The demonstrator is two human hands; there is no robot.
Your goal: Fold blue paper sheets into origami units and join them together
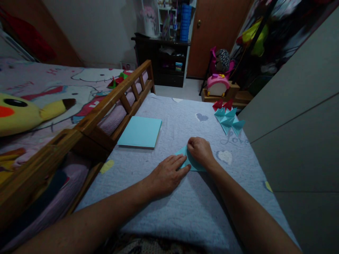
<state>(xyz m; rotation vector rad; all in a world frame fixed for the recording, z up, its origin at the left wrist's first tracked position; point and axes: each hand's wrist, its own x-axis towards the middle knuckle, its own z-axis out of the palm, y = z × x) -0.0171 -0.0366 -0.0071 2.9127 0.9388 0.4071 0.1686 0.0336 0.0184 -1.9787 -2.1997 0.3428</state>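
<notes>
folded paper [196, 164] on the cloth [169, 215], nearer than the stack [141, 131] and right of it. my left grip [171, 173] lies unclenched on its left; my right grip [199, 150] curls at its far edge, pinching or not i cannot tell. likely light, easily creased; best held by edges.

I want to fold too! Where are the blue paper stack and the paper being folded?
Blue paper stack [140, 131]: head view, middle of its top sheet.
Paper being folded [195, 165]: head view, its uncovered lower part.
</notes>
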